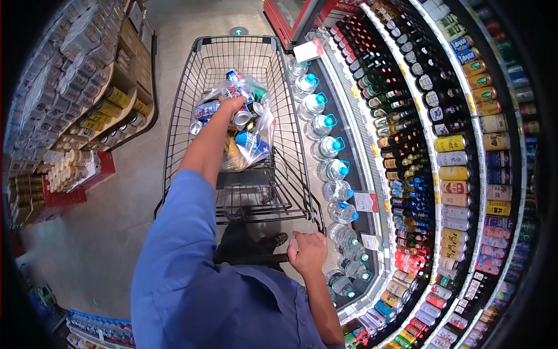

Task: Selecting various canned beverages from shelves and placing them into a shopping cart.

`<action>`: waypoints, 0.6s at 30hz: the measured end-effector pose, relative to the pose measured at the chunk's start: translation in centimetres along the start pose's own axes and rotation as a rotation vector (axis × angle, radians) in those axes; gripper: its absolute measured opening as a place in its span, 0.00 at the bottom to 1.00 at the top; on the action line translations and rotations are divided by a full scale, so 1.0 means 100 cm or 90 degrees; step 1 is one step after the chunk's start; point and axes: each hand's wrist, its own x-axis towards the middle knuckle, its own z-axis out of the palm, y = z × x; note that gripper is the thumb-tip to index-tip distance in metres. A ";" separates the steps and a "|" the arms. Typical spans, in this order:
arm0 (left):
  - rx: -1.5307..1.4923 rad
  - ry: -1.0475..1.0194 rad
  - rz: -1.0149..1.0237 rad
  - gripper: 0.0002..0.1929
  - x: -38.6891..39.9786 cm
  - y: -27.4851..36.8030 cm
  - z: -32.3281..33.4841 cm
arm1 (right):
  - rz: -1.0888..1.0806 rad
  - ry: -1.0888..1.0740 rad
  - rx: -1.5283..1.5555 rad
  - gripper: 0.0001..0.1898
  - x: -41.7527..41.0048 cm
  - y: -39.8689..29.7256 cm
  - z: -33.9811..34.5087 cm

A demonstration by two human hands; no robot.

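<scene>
My left hand (232, 104) reaches into a clear plastic bag (267, 126) in a wire shopping cart (174, 113). Its fingertips are among drink cans, partly hidden; a silver-ended can (242, 117) lies right beside them, and whether they grip one is unclear. The bag also holds a purple can (206, 109), a blue-and-white package (253, 146) and a yellowish package (234, 155). Another can (195, 127) shows its silver end at the bag's left side. My right hand (307, 254) rests with bent fingers on the right end of the cart's dark handle (274, 258).
Large water bottles (324, 148) line the floor on the right, before curved shelves (394, 65) of bottles and cans. Stacked can packs (83, 65) and a red carton display (102, 170) stand left. A red-framed cabinet (290, 22) stands ahead.
</scene>
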 end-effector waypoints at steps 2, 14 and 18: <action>0.070 0.056 0.020 0.56 0.040 -0.005 -0.014 | -0.019 -0.010 0.002 0.13 0.006 -0.006 -0.002; 0.302 0.167 0.035 0.62 0.006 0.020 0.003 | -0.007 -0.017 -0.018 0.11 0.008 -0.007 0.000; 0.374 0.146 0.056 0.62 0.003 0.022 -0.004 | -0.004 -0.006 -0.008 0.10 0.007 -0.007 0.001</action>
